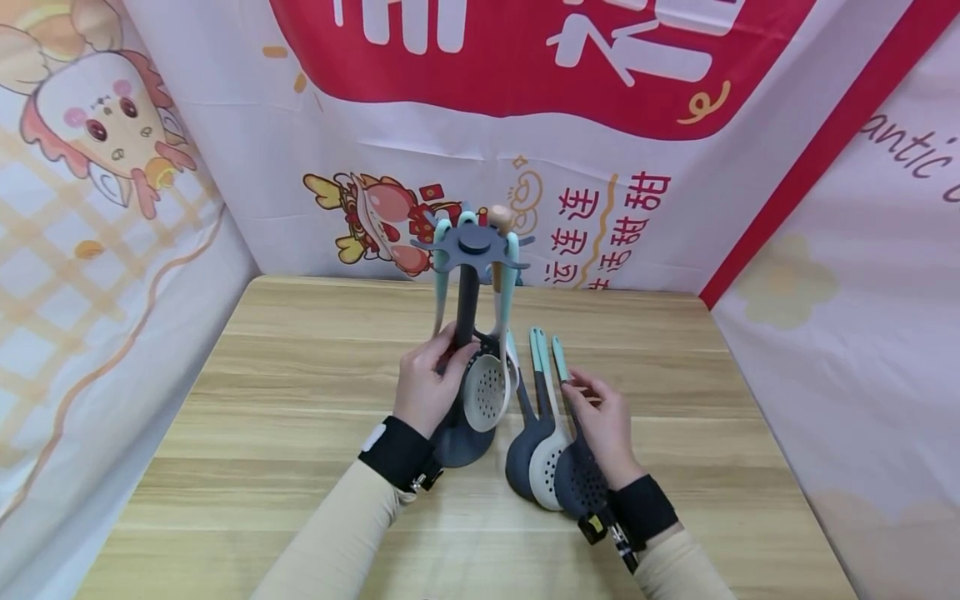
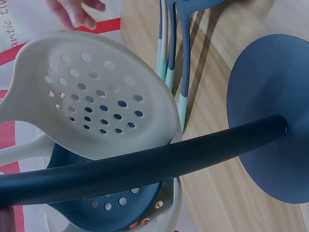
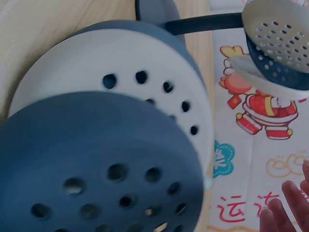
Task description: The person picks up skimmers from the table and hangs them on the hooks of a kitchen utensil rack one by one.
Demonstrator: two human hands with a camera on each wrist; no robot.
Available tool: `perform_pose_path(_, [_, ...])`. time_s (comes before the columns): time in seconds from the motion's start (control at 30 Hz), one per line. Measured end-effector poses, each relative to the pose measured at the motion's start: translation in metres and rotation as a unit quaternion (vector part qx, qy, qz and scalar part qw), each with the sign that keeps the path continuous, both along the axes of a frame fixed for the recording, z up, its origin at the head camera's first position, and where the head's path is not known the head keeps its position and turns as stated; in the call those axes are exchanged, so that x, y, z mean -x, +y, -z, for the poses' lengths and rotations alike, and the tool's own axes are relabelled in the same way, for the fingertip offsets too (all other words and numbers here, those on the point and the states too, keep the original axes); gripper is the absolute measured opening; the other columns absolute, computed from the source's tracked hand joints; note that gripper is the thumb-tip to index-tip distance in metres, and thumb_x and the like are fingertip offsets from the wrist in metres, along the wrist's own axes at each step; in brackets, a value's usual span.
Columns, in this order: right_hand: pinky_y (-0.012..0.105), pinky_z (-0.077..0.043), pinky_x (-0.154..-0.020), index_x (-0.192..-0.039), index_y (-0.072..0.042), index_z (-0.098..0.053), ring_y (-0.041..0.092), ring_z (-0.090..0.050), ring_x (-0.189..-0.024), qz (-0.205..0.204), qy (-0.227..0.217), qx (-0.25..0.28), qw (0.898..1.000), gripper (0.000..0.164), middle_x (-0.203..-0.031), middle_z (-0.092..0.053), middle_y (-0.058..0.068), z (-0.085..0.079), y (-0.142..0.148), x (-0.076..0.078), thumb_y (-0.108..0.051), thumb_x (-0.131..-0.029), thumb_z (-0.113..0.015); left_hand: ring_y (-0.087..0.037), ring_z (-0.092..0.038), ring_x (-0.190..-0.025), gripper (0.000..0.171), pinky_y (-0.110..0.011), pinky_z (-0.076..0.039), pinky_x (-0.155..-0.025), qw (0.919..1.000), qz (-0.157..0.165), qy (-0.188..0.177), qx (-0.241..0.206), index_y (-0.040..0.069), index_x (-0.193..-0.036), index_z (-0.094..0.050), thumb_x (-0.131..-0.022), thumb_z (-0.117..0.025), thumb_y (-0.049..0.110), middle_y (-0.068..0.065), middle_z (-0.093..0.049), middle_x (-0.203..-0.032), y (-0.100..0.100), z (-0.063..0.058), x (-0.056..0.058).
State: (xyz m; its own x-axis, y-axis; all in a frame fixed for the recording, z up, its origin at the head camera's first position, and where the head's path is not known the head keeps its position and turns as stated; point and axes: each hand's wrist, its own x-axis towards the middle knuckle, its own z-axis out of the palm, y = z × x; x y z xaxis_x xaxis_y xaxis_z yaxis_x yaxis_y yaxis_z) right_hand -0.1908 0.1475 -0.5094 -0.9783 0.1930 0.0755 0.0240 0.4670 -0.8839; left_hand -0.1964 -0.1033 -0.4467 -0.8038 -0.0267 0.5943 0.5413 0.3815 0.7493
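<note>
Left hand (image 1: pixel 427 387): your thumb and fingers curl round the dark central post (image 1: pixel 467 304) of the carousel utensil stand, gripping it below the top.
Carousel utensil stand (image 1: pixel 474 244): dark grey, near the middle of the wood-grain surface (image 1: pixel 300 467), with a star-shaped hooked top and a round base (image 1: pixel 461 448); you cannot tell whether the base rests flat.
Hanging from the stand: a pale perforated skimmer (image 1: pixel 487 393) in front; your left wrist view shows a dark hanging skimmer (image 2: pixel 107 203) and a second pale utensil (image 2: pixel 170 195) beyond it. Mint handles and one wood-ended handle (image 1: pixel 500 219) rise at the hooks.
Right hand (image 1: pixel 606 425): partly open, fingers loosely bent and holding nothing, above the handle of the rightmost utensil; whether a fingertip brushes it is unclear.
Lying to the right of the stand: four mint-tipped handles point away from you, their heads overlapping toward you: dark round-headed utensils (image 1: pixel 523 467) at the left, a pale lying skimmer (image 1: pixel 544 475) in between, a dark lying skimmer (image 1: pixel 576 487) at the right.
Your arms: beige sleeves (image 1: pixel 337 525), a black band (image 1: pixel 401 454) on each wrist.
Backdrop: a white cloth (image 1: pixel 262 150) printed with red shapes, Chinese characters and cartoon figures.
</note>
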Motion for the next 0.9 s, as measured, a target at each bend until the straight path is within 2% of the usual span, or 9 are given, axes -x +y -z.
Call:
perform_pose_path(0.37, [0.026, -0.050, -0.078, -0.127, -0.007, -0.065, 0.027, -0.063, -0.101, 0.018, -0.046, -0.014, 0.999, 0.034, -0.117, -0.070, 0.015, 0.016, 0.009, -0.001, -0.021, -0.097, -0.065, -0.024, -0.074, -0.093, 0.026, -0.033, -0.059, -0.085, 1.0000, 0.000, -0.001, -0.001, 0.003, -0.117, -0.069, -0.094, -0.068, 0.016, -0.011, -0.076, -0.098, 0.000, 0.000, -0.001])
perform_pose_path(0.63, [0.027, -0.050, -0.078, -0.124, -0.003, -0.066, 0.029, -0.065, -0.099, 0.025, -0.038, -0.036, 0.998, 0.035, -0.113, -0.071, 0.016, 0.027, 0.014, -0.001, -0.022, -0.095, -0.067, -0.023, -0.074, -0.093, 0.026, -0.033, -0.059, -0.085, 1.0000, 0.001, -0.008, -0.004, 0.003, -0.116, -0.070, -0.094, -0.067, 0.017, -0.011, -0.076, -0.099, 0.000, 0.000, -0.001])
perform_pose_path(0.9, [0.024, -0.049, -0.076, -0.128, -0.002, -0.064, 0.028, -0.063, -0.103, 0.025, -0.069, -0.031, 0.997, 0.036, -0.116, -0.070, 0.017, 0.035, 0.018, -0.002, -0.019, -0.097, -0.065, -0.024, -0.074, -0.094, 0.024, -0.033, -0.059, -0.085, 1.0000, 0.005, 0.000, -0.005, 0.003, -0.115, -0.070, -0.094, -0.067, 0.016, -0.011, -0.075, -0.098, 0.000, 0.000, -0.001])
